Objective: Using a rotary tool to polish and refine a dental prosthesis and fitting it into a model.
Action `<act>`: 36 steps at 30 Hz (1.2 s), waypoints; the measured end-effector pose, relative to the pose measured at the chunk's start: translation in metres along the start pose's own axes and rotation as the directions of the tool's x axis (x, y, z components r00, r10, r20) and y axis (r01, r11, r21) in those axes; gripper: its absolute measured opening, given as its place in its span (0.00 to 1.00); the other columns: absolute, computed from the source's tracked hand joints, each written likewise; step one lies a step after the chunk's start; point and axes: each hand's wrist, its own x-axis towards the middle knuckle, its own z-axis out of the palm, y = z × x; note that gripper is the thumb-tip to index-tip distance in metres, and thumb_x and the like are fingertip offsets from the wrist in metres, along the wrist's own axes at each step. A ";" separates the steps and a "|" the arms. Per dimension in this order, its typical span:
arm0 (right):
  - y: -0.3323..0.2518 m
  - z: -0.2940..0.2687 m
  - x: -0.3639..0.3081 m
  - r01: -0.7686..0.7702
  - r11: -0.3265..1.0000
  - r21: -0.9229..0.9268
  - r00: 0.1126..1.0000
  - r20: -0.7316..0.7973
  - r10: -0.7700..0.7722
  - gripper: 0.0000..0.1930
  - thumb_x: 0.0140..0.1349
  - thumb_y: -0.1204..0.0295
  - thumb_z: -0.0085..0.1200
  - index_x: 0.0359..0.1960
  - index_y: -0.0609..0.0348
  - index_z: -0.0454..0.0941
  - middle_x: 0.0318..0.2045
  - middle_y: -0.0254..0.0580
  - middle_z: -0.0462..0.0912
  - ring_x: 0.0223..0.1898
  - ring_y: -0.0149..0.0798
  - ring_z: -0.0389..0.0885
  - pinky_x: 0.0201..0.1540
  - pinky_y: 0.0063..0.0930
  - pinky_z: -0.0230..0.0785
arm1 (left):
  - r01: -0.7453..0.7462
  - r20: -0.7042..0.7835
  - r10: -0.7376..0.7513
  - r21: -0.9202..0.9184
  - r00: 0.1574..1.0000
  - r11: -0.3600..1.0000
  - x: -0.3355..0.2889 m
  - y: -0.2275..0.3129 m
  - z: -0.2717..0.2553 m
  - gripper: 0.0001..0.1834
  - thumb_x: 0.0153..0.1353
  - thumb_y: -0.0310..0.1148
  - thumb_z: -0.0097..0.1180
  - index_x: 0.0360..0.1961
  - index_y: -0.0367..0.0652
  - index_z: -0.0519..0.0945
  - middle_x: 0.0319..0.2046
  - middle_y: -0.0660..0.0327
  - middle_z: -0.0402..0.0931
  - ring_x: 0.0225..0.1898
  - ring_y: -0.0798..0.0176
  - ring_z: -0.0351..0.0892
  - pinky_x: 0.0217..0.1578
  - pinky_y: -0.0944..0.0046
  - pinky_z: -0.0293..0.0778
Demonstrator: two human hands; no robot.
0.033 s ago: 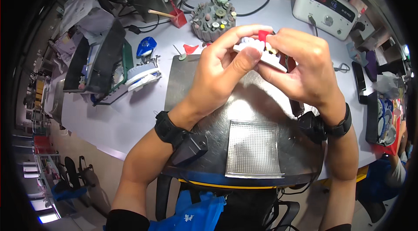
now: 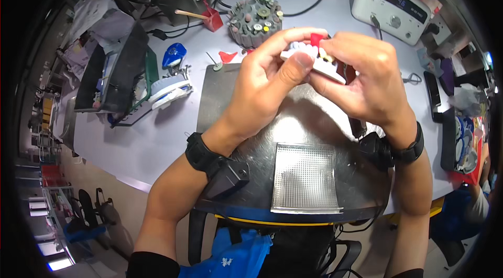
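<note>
Both my hands are raised over a dark metal board [image 2: 238, 115], around a white dental cast with teeth [image 2: 330, 72]. My left hand [image 2: 262, 86] grips the cast's left side, the thumb pressed on its front. With fingers curled, my right hand [image 2: 367, 76] closes on the cast's right side. A small piece of red sheet [image 2: 316, 39] stands up from the teeth by my right fingertips; which fingers pinch it is hidden. A yellowish tooth [image 2: 327, 58] shows beside it. On the board below lies a clear, gridded sheet [image 2: 305, 178].
Beyond my hands stands a round grey holder of grinding bits [image 2: 255, 20], near red scraps [image 2: 227, 57] and a disc on a shank [image 2: 217, 66]. Left are a blue articulator [image 2: 172, 86] and a black bin [image 2: 112, 81]. A white control unit [image 2: 390, 11] and a phone [image 2: 433, 92] lie right.
</note>
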 end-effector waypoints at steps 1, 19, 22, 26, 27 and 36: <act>0.001 0.000 0.000 -0.007 1.000 0.002 1.000 -0.016 0.007 0.12 0.49 0.72 0.71 0.32 0.64 0.84 0.22 0.45 0.81 0.22 0.42 0.82 0.27 0.31 0.75 | 0.018 -0.057 -0.024 -0.088 0.998 0.996 0.000 0.002 0.009 0.24 0.76 0.37 0.56 0.64 0.31 0.72 0.53 0.55 0.78 0.50 0.68 0.80 0.53 0.67 0.77; -0.010 -0.004 -0.061 -0.350 0.920 0.178 0.937 0.051 0.347 0.15 0.51 0.73 0.73 0.39 0.62 0.85 0.31 0.33 0.81 0.27 0.25 0.75 0.25 0.18 0.65 | 0.061 0.046 -0.065 0.087 0.997 0.994 -0.012 -0.017 0.021 0.20 0.72 0.31 0.61 0.59 0.31 0.77 0.50 0.57 0.80 0.50 0.68 0.81 0.50 0.68 0.80; -0.008 0.001 -0.061 -0.346 0.928 0.141 0.938 0.040 0.344 0.15 0.50 0.75 0.74 0.41 0.60 0.85 0.33 0.33 0.81 0.28 0.24 0.75 0.25 0.17 0.66 | 0.055 0.052 -0.061 0.106 0.997 0.993 -0.011 -0.019 0.018 0.20 0.71 0.32 0.61 0.59 0.31 0.77 0.50 0.57 0.80 0.50 0.67 0.81 0.50 0.67 0.80; -0.004 -0.003 -0.058 -0.381 0.903 0.200 0.923 0.129 0.361 0.13 0.57 0.70 0.69 0.43 0.61 0.85 0.34 0.32 0.82 0.32 0.24 0.76 0.31 0.18 0.69 | 0.207 -0.052 -0.205 0.023 0.977 0.978 -0.015 -0.017 0.016 0.22 0.71 0.34 0.61 0.60 0.33 0.74 0.50 0.57 0.80 0.50 0.67 0.81 0.50 0.66 0.80; -0.001 -0.003 -0.058 -0.401 0.845 0.353 0.915 0.127 0.382 0.15 0.63 0.64 0.63 0.44 0.62 0.85 0.34 0.33 0.82 0.34 0.24 0.76 0.34 0.19 0.68 | 0.256 -0.083 -0.257 -0.020 0.963 0.966 -0.015 -0.016 0.017 0.23 0.73 0.41 0.56 0.60 0.35 0.73 0.51 0.54 0.80 0.51 0.64 0.82 0.52 0.61 0.79; 0.037 -0.001 -0.047 -0.322 0.640 0.698 0.767 -0.204 0.608 0.17 0.71 0.65 0.58 0.56 0.62 0.79 0.43 0.40 0.86 0.41 0.40 0.83 0.45 0.29 0.74 | 0.736 0.464 -0.595 -0.224 0.657 0.638 -0.034 -0.004 0.054 0.38 0.72 0.51 0.50 0.73 0.34 0.62 0.60 0.46 0.76 0.55 0.51 0.82 0.63 0.46 0.71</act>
